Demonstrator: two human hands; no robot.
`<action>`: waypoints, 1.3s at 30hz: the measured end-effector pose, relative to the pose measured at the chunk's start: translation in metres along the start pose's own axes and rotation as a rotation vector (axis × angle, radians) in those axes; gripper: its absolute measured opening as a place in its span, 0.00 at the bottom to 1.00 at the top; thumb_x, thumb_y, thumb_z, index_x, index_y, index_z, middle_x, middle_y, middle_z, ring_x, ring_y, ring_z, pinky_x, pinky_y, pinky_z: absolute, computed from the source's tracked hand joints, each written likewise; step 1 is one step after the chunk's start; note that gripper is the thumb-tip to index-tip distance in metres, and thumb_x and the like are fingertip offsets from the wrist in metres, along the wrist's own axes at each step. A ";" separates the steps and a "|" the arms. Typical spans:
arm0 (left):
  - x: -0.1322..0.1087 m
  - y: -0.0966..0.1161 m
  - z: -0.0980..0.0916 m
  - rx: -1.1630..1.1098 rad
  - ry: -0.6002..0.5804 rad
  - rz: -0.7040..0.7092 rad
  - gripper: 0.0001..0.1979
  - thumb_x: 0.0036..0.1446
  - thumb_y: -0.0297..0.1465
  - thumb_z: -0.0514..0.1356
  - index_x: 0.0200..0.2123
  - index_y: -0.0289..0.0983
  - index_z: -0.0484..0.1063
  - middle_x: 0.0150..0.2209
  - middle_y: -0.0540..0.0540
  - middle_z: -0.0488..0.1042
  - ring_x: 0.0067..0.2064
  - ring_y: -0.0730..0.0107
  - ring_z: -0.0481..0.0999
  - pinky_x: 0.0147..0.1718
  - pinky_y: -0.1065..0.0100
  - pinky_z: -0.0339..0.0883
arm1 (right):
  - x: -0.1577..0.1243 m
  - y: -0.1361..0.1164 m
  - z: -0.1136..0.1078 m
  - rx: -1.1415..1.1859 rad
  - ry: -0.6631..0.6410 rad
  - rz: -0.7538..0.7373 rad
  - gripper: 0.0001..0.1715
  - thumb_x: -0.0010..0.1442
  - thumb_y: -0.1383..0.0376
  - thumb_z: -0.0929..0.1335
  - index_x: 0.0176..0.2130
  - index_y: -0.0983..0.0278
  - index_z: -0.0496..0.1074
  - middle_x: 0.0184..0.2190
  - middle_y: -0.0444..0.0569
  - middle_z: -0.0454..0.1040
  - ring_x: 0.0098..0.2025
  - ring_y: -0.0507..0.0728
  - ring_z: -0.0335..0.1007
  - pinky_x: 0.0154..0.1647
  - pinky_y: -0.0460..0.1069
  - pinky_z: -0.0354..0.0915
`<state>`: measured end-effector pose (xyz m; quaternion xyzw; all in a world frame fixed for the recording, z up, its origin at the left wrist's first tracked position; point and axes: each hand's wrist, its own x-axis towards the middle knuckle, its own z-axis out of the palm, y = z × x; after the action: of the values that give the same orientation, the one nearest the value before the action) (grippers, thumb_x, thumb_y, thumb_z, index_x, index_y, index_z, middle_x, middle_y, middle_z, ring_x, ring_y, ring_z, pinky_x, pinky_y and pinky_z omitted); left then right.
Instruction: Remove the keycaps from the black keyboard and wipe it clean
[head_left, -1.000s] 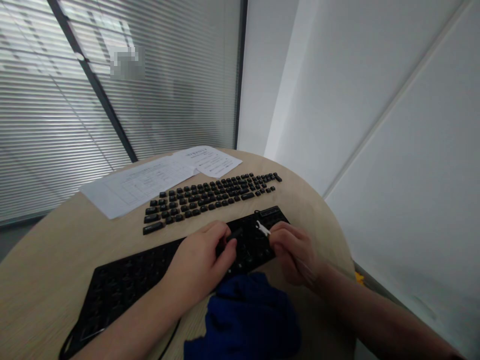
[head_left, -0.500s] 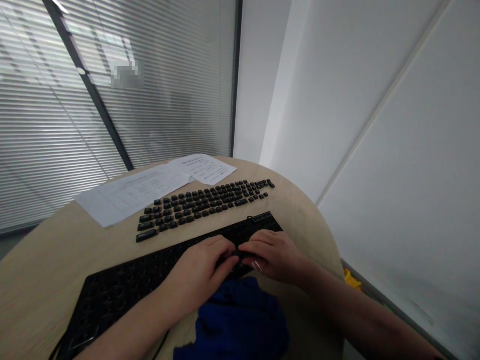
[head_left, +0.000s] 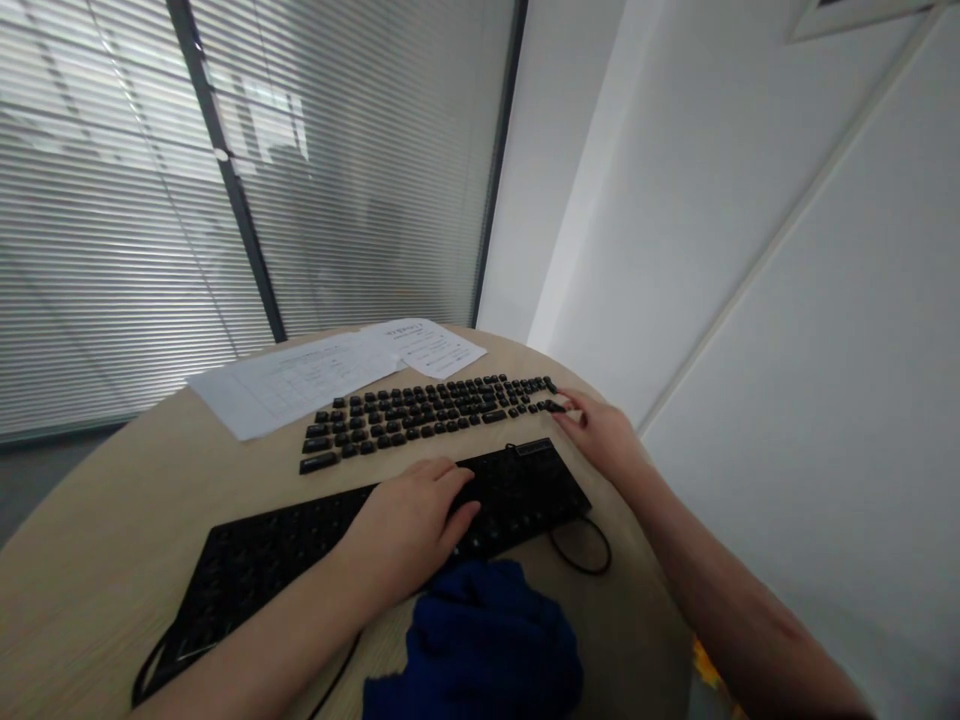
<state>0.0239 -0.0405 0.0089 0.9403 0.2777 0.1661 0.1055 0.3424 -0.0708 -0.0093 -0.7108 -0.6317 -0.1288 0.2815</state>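
Observation:
A black keyboard (head_left: 525,490) lies slantwise on the round wooden table, with many of its keycaps off. My left hand (head_left: 412,520) rests on its middle, thumb and fingers apart, with nothing visible in its grasp. At the far right end of the rows of loose keycaps (head_left: 427,407), my right hand (head_left: 598,432) pinches a black keycap (head_left: 555,406) between thumb and fingertips, down at the tabletop. The loose keycaps stand in neat rows beyond the keyboard.
A crumpled blue cloth (head_left: 480,650) lies at the near edge, against the keyboard. A black cable (head_left: 589,570) loops beside the keyboard's right end. Printed paper sheets (head_left: 300,380) lie behind the keycaps. A white wall (head_left: 810,330) stands close on the right.
My right hand has left the keyboard and moved forward and right to the end of the keycap rows, carrying a keycap. My left hand's fingers have spread apart on the keyboard.

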 end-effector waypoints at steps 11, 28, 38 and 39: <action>0.002 -0.010 0.001 0.112 -0.036 -0.010 0.10 0.65 0.31 0.59 0.44 0.36 0.81 0.45 0.38 0.79 0.49 0.48 0.78 0.49 0.48 0.75 | 0.043 0.067 0.060 -0.223 -0.233 0.286 0.20 0.68 0.56 0.68 0.54 0.60 0.81 0.46 0.53 0.85 0.50 0.63 0.80 0.51 0.53 0.71; 0.000 -0.012 0.009 0.065 0.061 0.039 0.17 0.64 0.32 0.59 0.55 0.35 0.76 0.51 0.38 0.81 0.52 0.49 0.80 0.52 0.49 0.77 | 0.036 0.067 0.069 -0.284 -0.238 0.240 0.21 0.71 0.53 0.65 0.53 0.57 0.81 0.52 0.53 0.82 0.53 0.63 0.77 0.51 0.53 0.70; -0.001 -0.011 0.003 0.123 0.171 0.146 0.15 0.67 0.32 0.56 0.50 0.35 0.79 0.52 0.38 0.79 0.52 0.52 0.79 0.52 0.51 0.78 | 0.039 0.072 0.059 -0.224 -0.110 0.257 0.22 0.73 0.53 0.63 0.55 0.59 0.79 0.53 0.53 0.81 0.54 0.61 0.75 0.53 0.50 0.67; -0.001 -0.012 0.000 0.136 0.200 0.160 0.15 0.68 0.32 0.55 0.50 0.35 0.79 0.53 0.37 0.79 0.53 0.51 0.79 0.52 0.51 0.77 | 0.038 0.074 0.055 -0.219 -0.083 0.265 0.23 0.74 0.54 0.61 0.55 0.60 0.79 0.54 0.53 0.80 0.54 0.61 0.75 0.54 0.50 0.66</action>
<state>0.0169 -0.0313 0.0051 0.9431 0.2217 0.2476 -0.0004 0.4115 -0.0114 -0.0513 -0.8189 -0.5257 -0.1293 0.1906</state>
